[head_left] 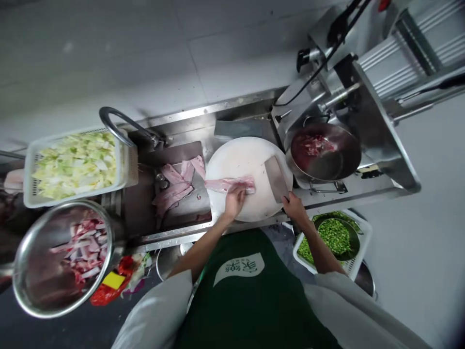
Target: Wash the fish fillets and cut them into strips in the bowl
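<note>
On the round white cutting board (250,150) lies a long strip of pink meat (218,184), its kind unclear, with a pale, shiny edge. My left hand (236,198) presses on it with curled fingers near its right end. My right hand (295,207) grips the handle of a cleaver (276,178). The broad blade lies over the right side of the board, apart from the meat. More pink strips (176,182) are heaped in the sink to the left, and one reaches toward the board's edge.
A faucet (116,114) arches over the sink beside a white basket (127,167) of chopped cabbage. Lower left stands a steel pot (25,271) with cut meat. A steel pan (327,169) with red meat sits right of the board, near a slicing machine (385,126). Chopped greens (332,237) are below.
</note>
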Tool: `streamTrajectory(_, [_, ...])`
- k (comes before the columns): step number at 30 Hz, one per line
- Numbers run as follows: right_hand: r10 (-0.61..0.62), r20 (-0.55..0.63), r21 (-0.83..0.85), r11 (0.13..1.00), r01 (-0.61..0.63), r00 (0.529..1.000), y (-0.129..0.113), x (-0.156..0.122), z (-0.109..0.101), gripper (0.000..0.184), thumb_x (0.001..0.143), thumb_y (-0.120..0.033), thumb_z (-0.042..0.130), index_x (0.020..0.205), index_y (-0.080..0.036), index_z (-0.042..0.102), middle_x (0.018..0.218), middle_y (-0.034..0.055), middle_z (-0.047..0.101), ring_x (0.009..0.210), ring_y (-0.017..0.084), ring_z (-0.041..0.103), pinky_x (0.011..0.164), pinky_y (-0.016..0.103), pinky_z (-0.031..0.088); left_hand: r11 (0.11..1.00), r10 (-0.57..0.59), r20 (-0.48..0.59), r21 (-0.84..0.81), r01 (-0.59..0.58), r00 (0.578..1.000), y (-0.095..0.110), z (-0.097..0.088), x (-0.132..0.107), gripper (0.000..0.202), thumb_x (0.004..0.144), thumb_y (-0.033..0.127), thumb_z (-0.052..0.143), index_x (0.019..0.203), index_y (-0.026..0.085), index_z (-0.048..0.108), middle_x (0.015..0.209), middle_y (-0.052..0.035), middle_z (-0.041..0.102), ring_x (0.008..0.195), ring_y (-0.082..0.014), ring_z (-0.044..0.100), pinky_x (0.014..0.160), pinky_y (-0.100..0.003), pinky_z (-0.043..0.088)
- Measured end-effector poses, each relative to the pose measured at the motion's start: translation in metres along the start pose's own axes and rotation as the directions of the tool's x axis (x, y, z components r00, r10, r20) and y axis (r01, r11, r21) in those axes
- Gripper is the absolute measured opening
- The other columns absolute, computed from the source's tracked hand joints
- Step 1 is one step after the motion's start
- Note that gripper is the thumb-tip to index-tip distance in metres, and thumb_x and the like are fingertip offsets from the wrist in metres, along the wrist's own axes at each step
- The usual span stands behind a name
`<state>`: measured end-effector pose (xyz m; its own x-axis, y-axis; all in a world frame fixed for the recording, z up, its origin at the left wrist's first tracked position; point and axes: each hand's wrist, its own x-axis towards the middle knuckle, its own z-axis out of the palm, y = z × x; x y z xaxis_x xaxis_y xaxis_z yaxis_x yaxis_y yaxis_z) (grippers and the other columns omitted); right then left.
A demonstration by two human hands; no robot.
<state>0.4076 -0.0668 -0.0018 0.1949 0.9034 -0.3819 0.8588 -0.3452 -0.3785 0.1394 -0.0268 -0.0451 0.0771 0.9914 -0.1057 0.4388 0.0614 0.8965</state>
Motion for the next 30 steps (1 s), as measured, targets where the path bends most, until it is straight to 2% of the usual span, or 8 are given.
streamTrajectory(2, [0.009, 0.028, 0.034, 0.999, -0.010, 1.000, 0.002, 0.001, 0.001, 0.022, 0.107, -0.026, 0.052, 0.107, -0.014, 0.069, 0.089, 0.0108, 0.073, 0.081, 0.023, 0.062, 0.074, 0.030, 0.038, 0.965, 0.156, 0.121, 0.191, -0.178, 0.980, 0.005, 0.005, 0.021, 0.023, 0.095, 0.021, 0.071, 0.115, 0.020, 0.082, 0.136, -0.0151, 0.073, 0.131, -0.0352, 0.063, 0.118, -0.056, 0.049])
streamTrajectory(4, [0.013, 0.052, 0.057, 0.998, -0.016, 0.999, 0.002, 0.002, 0.002, 0.021, 0.108, -0.026, 0.052, 0.109, -0.013, 0.069, 0.093, 0.0125, 0.075, 0.084, 0.024, 0.064, 0.075, 0.030, 0.038, 0.923, 0.168, 0.237, 0.302, -0.237, 0.957, 0.009, 0.012, 0.038, 0.022, 0.092, 0.015, 0.070, 0.109, 0.019, 0.083, 0.132, -0.0160, 0.073, 0.126, -0.0348, 0.064, 0.115, -0.056, 0.051])
streamTrajectory(16, [0.014, 0.073, 0.124, 0.992, -0.023, 0.997, 0.012, 0.008, 0.007, 0.022, 0.108, -0.027, 0.052, 0.109, -0.011, 0.067, 0.098, 0.0168, 0.075, 0.094, 0.027, 0.067, 0.078, 0.030, 0.040, 0.963, 0.073, 0.299, 0.228, -0.145, 0.951, 0.013, 0.016, 0.048, 0.023, 0.083, 0.006, 0.059, 0.068, 0.019, 0.071, 0.084, -0.0073, 0.075, 0.086, -0.0230, 0.069, 0.091, -0.039, 0.058])
streamTrajectory(18, [0.002, 0.061, 0.141, 0.990, -0.011, 0.998, 0.016, 0.010, 0.009, 0.021, 0.106, -0.028, 0.052, 0.105, -0.013, 0.068, 0.093, 0.0149, 0.074, 0.091, 0.027, 0.066, 0.077, 0.030, 0.040, 0.987, 0.045, 0.247, 0.139, -0.082, 0.968, 0.009, 0.004, 0.050, 0.020, 0.085, 0.011, 0.062, 0.069, 0.018, 0.072, 0.080, -0.0053, 0.074, 0.079, -0.0201, 0.069, 0.084, -0.034, 0.058])
streamTrajectory(21, [-0.027, 0.024, 0.173, 0.985, 0.022, 0.999, 0.022, 0.013, 0.016, 0.018, 0.102, -0.028, 0.054, 0.100, -0.016, 0.067, 0.087, 0.0122, 0.072, 0.087, 0.027, 0.065, 0.075, 0.031, 0.041, 0.999, -0.029, -0.056, -0.030, 0.027, 0.998, -0.007, -0.034, 0.048, 0.014, 0.089, 0.027, 0.071, 0.081, 0.017, 0.076, 0.084, -0.0056, 0.077, 0.080, -0.0194, 0.070, 0.083, -0.032, 0.059])
streamTrajectory(24, [-0.050, -0.014, 0.177, 0.983, 0.051, 0.999, 0.026, 0.014, 0.021, 0.016, 0.099, -0.028, 0.055, 0.097, -0.017, 0.067, 0.088, 0.0139, 0.073, 0.087, 0.029, 0.066, 0.074, 0.032, 0.042, 0.995, -0.067, -0.358, 0.045, 0.089, 0.931, -0.028, -0.075, 0.033, 0.024, 0.094, 0.038, 0.073, 0.087, 0.015, 0.077, 0.088, -0.0081, 0.077, 0.082, -0.0203, 0.070, 0.085, -0.034, 0.061])
streamTrajectory(27, [-0.046, -0.016, 0.170, 0.984, 0.048, 0.999, 0.028, 0.015, 0.023, 0.018, 0.099, -0.030, 0.055, 0.096, -0.017, 0.067, 0.090, 0.0161, 0.074, 0.089, 0.030, 0.067, 0.073, 0.033, 0.043, 0.971, 0.029, -0.291, 0.237, 0.042, 0.956, -0.044, -0.088, 0.014, 0.016, 0.094, 0.032, 0.077, 0.092, 0.017, 0.080, 0.097, -0.0104, 0.077, 0.088, -0.0230, 0.071, 0.090, -0.038, 0.062])
streamTrajectory(30, [-0.043, -0.001, 0.163, 0.986, 0.043, 0.999, 0.028, 0.017, 0.021, 0.020, 0.100, -0.031, 0.054, 0.098, -0.017, 0.068, 0.089, 0.0154, 0.074, 0.088, 0.030, 0.068, 0.074, 0.033, 0.044, 0.937, 0.120, -0.164, 0.344, -0.057, 0.979, -0.051, -0.075, 0.006, 0.017, 0.089, 0.023, 0.084, 0.106, 0.021, 0.083, 0.110, -0.0120, 0.077, 0.105, -0.0281, 0.072, 0.101, -0.044, 0.060])
